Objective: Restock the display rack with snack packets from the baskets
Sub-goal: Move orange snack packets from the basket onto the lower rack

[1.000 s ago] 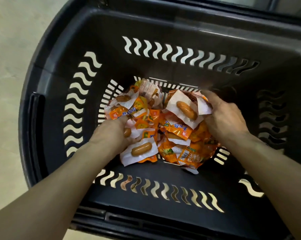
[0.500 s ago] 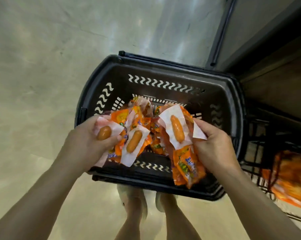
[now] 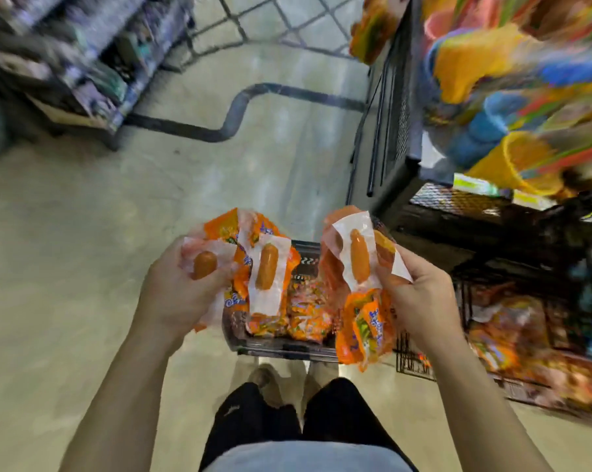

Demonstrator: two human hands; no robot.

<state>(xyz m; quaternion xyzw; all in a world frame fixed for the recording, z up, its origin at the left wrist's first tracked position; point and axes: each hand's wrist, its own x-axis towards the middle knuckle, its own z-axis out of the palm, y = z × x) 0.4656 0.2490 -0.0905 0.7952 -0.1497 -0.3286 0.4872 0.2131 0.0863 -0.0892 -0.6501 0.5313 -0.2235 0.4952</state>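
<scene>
Both hands, left (image 3: 179, 287) and right (image 3: 420, 294), grip sausage packets (image 3: 267, 267) above the basket (image 3: 287, 345)

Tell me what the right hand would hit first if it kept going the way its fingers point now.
The right hand points up and left, toward the left hand. Its own bundle of snack packets leads, so that would probably meet the left hand's packets first, above the basket. Depth is hard to judge.
</scene>
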